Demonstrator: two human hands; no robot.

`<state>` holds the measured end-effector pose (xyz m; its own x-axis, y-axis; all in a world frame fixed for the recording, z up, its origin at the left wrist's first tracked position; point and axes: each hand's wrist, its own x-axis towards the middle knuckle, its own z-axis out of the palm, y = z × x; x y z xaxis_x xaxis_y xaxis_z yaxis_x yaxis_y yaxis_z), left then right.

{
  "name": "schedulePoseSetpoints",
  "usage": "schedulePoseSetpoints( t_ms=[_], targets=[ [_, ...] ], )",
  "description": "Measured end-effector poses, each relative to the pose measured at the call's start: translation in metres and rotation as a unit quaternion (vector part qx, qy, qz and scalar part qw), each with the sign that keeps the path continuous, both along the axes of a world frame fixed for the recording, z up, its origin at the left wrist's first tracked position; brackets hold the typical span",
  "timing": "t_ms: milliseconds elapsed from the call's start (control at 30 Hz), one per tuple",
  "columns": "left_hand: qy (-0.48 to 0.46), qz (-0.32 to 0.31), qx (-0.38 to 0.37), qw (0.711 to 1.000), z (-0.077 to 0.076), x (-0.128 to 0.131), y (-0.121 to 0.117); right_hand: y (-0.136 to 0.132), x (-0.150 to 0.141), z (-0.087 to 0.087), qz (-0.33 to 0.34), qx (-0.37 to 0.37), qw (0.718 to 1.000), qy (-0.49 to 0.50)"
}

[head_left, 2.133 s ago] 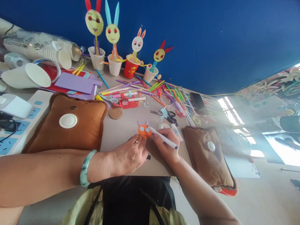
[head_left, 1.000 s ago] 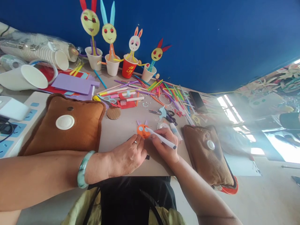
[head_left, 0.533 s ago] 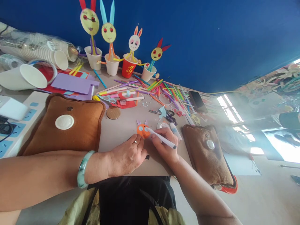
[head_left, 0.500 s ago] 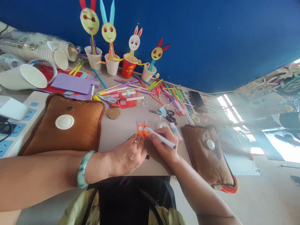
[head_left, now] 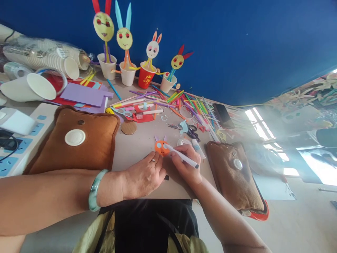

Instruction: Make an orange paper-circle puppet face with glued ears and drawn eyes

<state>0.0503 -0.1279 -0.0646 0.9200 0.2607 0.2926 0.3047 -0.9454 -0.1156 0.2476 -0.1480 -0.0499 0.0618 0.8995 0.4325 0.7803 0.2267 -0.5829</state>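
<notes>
A small orange paper face [head_left: 159,150] with purple ears and pale blue eye patches lies on the table in front of me. My left hand [head_left: 144,175], with bent fingers pressed together, grips its lower left edge. Beside the heel of that hand a small black piece [head_left: 166,177], perhaps a pen cap, sticks out. My right hand [head_left: 188,163] is closed round a white marker [head_left: 184,157]. The marker's tip meets the face at its right eye, and its dark end points toward me.
Paper-cup puppets [head_left: 147,75] stand along the blue wall. Coloured sticks and markers [head_left: 195,109], scissors [head_left: 193,132], a glue tube [head_left: 198,148] and a cardboard disc [head_left: 129,127] lie beyond my hands. A brown cushion-like pouch [head_left: 89,151] sits left, another [head_left: 234,175] right.
The whole view has shifted slightly, with things appearing a little further right and lower. Both hands keep their hold, and the marker stays at the face's right eye.
</notes>
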Motion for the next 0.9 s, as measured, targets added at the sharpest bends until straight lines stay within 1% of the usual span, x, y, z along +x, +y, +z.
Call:
schedulePoseSetpoints(
  t_ms=[100,433,667,900],
  targets=[
    [0.001,0.002,0.008,1.000,0.0009,0.0000,0.0002,0.0004,0.0001,-0.0001,0.002,0.005,1.000,-0.001],
    [0.001,0.002,-0.007,1.000,0.0002,0.0000,-0.0002,0.0012,0.0003,-0.0001,0.004,0.004,1.000,-0.004],
    [0.002,0.006,0.006,1.000,0.0012,0.0003,-0.0005,0.0015,-0.0003,0.0002,0.012,0.011,1.000,0.003],
    [0.005,0.005,0.027,1.000,0.0000,0.0004,-0.0001,0.0012,-0.0001,-0.0021,0.000,0.007,1.000,0.013]
  ],
)
